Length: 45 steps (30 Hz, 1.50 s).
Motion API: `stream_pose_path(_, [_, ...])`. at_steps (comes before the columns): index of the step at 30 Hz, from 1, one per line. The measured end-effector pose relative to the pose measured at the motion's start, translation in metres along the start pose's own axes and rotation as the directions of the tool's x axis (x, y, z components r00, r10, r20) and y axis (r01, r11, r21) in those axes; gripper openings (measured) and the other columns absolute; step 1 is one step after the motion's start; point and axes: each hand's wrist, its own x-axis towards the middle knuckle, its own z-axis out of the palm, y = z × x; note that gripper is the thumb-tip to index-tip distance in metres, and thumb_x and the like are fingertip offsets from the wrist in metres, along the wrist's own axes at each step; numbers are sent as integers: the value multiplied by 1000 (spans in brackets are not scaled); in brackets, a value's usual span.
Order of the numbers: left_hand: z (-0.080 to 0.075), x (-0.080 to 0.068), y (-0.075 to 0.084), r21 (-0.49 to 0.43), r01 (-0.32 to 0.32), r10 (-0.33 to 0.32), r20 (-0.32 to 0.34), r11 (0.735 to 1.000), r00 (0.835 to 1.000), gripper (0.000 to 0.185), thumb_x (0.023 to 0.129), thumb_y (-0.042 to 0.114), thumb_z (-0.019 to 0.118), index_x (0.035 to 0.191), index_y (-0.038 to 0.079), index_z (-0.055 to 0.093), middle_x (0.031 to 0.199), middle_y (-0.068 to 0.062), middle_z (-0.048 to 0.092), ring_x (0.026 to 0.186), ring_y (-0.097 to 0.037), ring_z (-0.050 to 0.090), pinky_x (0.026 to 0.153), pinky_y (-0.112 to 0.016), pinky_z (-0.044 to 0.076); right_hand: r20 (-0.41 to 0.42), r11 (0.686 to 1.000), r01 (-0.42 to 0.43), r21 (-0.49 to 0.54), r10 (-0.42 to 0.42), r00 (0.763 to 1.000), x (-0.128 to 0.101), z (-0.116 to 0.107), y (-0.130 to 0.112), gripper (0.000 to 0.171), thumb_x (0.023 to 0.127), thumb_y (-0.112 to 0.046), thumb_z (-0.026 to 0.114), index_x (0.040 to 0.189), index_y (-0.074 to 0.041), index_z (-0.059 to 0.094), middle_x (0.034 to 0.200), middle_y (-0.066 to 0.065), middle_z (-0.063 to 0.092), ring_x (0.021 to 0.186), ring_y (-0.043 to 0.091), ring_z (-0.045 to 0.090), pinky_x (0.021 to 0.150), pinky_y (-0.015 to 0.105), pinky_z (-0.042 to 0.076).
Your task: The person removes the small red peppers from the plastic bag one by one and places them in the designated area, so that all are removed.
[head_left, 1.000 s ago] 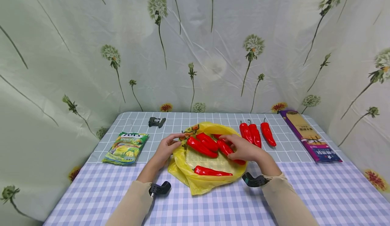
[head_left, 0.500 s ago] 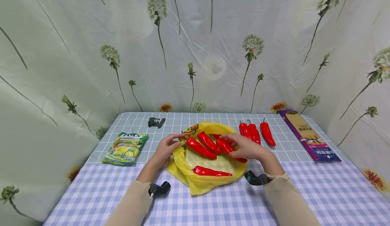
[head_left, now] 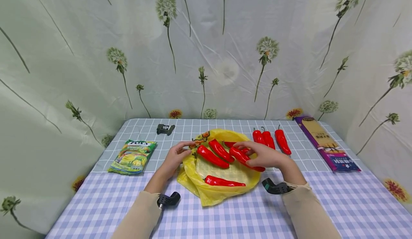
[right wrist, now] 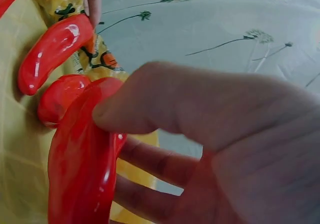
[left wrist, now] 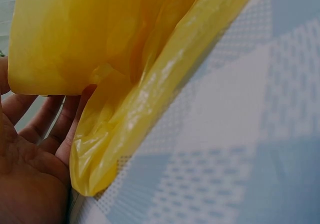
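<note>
A yellow plastic bag (head_left: 190, 171) lies spread on the table with its mouth open. At its left rim, my left hand (head_left: 174, 157) holds the plastic; in the left wrist view the fingers (left wrist: 62, 124) are partly behind the yellow film. My right hand (head_left: 268, 156) pinches a red pepper (head_left: 239, 155) over the bag's right side, thumb on the near face and fingers behind it. Inside the bag lie a long red pepper (head_left: 212, 156), another red pepper (head_left: 220, 150) beside it and one red pepper (head_left: 225, 181) near the front. A further red piece is partly hidden by my right hand.
Three red peppers (head_left: 283, 141) lie behind my right hand. A purple and tan packet (head_left: 327, 144) is at the far right. To the left are a green and yellow FOX'S packet (head_left: 132, 157) and a small dark object (head_left: 165, 128). A flowered curtain (head_left: 231, 53) surrounds the table.
My right hand has shifted slightly right with its pepper. The middle pepper in the bag turned a little between the first two frames. My left hand stays at the bag's rim.
</note>
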Motion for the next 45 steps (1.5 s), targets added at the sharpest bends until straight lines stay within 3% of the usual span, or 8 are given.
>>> stream_pose_path(9, [0,0,1,7,8,-8,6,1000,1000,40,99,13,57,138,7,57,147,-14,52,110,-20,59,85,-18,52,-40,992,123,41,-121,992,-6,-9,3,72,82,-4,68,148,-23,46,148,19,47,122,38,54,85,39,60])
stream_pose_path(16, [0,0,1,2,-1,1,9,1000,1000,40,99,13,58,138,7,58,147,-14,52,106,-16,59,85,-19,52,-111,980,187,68,-179,978,-8,-17,5,60,85,1,59,140,-22,56,147,11,51,121,37,50,84,33,58])
stream_pose_path(22, [0,0,2,0,0,0,7,1000,1000,40,99,13,58,138,7,58,145,-14,53,108,-19,59,85,-19,52,-192,989,134,56,-121,974,-8,-20,8,46,88,-4,60,130,-24,61,142,9,54,121,36,51,85,37,59])
stream_pose_path(27, [0,-1,1,-1,1,-1,6,1000,1000,40,99,12,58,138,6,58,146,-14,53,110,-21,60,85,-18,52,-269,993,95,76,-72,961,-10,-22,10,39,94,-16,64,132,-23,58,142,14,54,119,38,57,81,40,61])
stream_pose_path(31, [1,0,1,-3,6,-6,4,1000,1000,39,99,13,57,138,7,58,146,-14,53,114,-24,59,87,-17,51,-324,993,78,86,-46,945,-10,-24,13,38,96,-18,64,132,-23,57,143,17,52,120,42,57,79,42,61])
stream_pose_path(37, [1,-1,1,-1,-4,4,9,1000,1000,40,100,14,57,139,6,57,148,-14,52,117,-26,58,87,-18,51,-402,994,42,103,3,916,-10,-28,17,39,96,-14,63,134,-22,55,147,17,49,124,45,54,88,53,57])
stream_pose_path(45, [0,-1,0,2,3,-3,10,1000,1000,40,100,14,57,139,7,57,147,-13,51,112,-22,58,87,-19,51,-445,981,10,194,79,892,-11,-32,19,46,97,-11,60,142,-18,49,153,18,41,129,45,50,94,57,53])
